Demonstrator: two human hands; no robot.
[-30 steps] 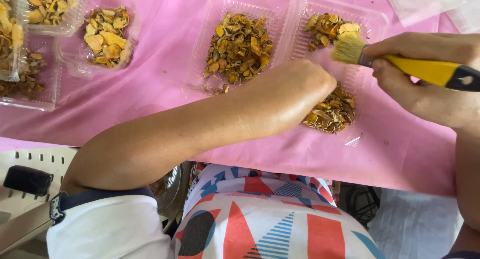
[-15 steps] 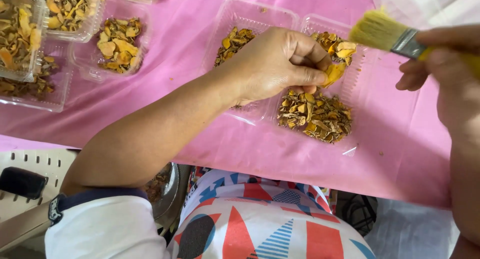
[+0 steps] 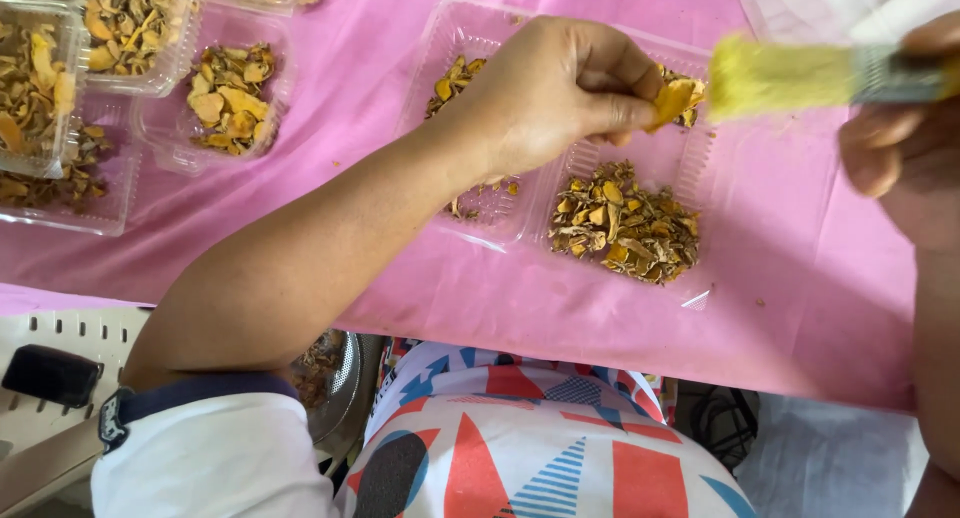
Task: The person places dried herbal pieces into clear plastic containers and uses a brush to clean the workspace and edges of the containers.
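Pink cloth covers the table (image 3: 300, 208); above the clear tray (image 3: 690, 168), my left grip (image 3: 560, 98) pinches a light, brittle dried slice (image 3: 672, 100) by its edge, my right grip (image 3: 905, 128) clenches a brush (image 3: 800, 76).

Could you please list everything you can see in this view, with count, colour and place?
clear plastic trays of dried yellow-brown slices: about six, on the cloth
pink cloth: one, covering the table
white plastic chair: one, lower left
black device: one, on the chair
orange dried slice: one, pinched by the left hand
yellow-bristled brush: one, blurred, upper right
left hand: over the trays
right hand: holding the brush
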